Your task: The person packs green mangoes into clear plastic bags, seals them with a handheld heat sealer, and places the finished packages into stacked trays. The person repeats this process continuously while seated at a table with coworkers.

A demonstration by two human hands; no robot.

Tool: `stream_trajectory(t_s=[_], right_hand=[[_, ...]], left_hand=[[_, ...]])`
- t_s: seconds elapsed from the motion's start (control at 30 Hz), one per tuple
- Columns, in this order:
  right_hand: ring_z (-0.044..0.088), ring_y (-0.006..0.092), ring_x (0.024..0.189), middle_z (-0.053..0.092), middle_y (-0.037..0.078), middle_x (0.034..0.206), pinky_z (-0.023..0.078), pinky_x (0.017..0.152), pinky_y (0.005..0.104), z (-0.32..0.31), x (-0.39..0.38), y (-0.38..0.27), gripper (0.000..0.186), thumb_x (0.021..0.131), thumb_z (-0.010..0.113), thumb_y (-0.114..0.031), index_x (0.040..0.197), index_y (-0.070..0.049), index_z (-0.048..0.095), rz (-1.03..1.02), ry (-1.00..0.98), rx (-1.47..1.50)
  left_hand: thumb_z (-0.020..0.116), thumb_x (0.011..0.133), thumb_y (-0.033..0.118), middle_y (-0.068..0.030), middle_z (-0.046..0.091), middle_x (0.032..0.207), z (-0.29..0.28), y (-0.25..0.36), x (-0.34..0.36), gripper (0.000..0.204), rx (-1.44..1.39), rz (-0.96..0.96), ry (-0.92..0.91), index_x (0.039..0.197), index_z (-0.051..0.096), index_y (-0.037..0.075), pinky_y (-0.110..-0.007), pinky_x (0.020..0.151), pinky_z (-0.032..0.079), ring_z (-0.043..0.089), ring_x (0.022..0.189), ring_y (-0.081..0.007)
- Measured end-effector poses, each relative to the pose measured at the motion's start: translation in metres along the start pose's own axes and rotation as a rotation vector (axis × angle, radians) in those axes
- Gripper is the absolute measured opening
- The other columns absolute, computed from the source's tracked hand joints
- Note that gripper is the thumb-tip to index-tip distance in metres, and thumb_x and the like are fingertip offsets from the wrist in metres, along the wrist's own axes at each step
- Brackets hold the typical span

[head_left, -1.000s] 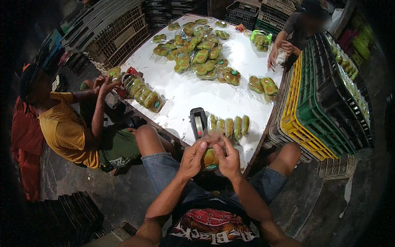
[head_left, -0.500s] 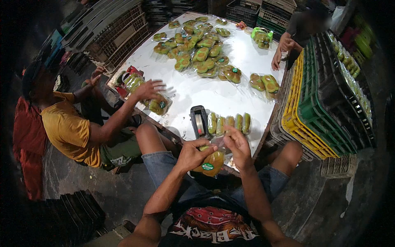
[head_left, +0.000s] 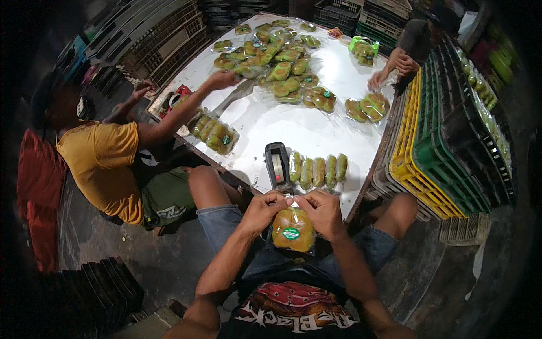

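A clear plastic bag of yellow-green fruit [head_left: 292,229] with a green oval sticker hangs above my lap. My left hand [head_left: 265,212] pinches the bag's gathered top from one side. From the other side my right hand [head_left: 322,210] pinches the same top, the two thumbs nearly touching. Just beyond my hands stands a black tape dispenser [head_left: 276,165] with a roll in it, on the white table [head_left: 248,133]. Beside the dispenser several packed fruits [head_left: 318,171] stand in a row.
Many bagged fruits [head_left: 282,70] are heaped at the table's far side. On the left a co-worker in a yellow shirt [head_left: 104,164] reaches toward the heap; packed bags [head_left: 213,134] lie near that arm. At right, stacked crates [head_left: 435,141] flank the table, with another person's hands [head_left: 389,70] behind them.
My right hand has come down to the bag's top and closed on it beside my left. The bag now hangs straight. The left co-worker's arm has stretched farther toward the heap.
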State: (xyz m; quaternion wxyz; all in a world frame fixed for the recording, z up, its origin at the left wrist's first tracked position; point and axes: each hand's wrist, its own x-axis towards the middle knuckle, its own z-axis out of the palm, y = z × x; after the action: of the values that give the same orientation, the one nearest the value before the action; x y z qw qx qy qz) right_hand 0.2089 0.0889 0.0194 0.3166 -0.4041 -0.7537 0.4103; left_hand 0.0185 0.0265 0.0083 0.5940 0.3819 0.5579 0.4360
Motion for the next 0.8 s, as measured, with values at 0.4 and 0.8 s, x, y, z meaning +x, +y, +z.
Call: stream_trajectory(t_s=[0.4, 0.8], right_hand=[[0.047, 0.0167, 0.121, 0.045, 0.005, 0.132, 0.041, 0.104, 0.0340, 0.077, -0.050, 0.014, 0.048, 0.096, 0.066, -0.025, 0.134, -0.007, 0.041, 0.435, 0.010, 0.910], [0.054, 0.0161, 0.066, 0.057, 0.005, 0.069, 0.043, 0.062, 0.0350, 0.106, 0.025, 0.084, 0.029, 0.087, 0.076, -0.029, 0.079, -0.002, 0.072, 0.300, 0.226, 0.075]], left_hand=[[0.063, 0.090, 0.014, -0.0124, 0.049, 0.122, 0.027, -0.053, -0.005, 0.045, -0.074, 0.363, 0.483, 0.130, 0.044, 0.008, -0.036, 0.101, 0.040, 0.050, 0.117, -0.0274], [0.061, 0.092, 0.029, -0.0102, 0.063, 0.118, -0.025, -0.028, -0.017, 0.041, -0.741, -0.128, 0.286, 0.125, 0.057, 0.005, -0.044, 0.095, 0.050, 0.061, 0.109, -0.0274]])
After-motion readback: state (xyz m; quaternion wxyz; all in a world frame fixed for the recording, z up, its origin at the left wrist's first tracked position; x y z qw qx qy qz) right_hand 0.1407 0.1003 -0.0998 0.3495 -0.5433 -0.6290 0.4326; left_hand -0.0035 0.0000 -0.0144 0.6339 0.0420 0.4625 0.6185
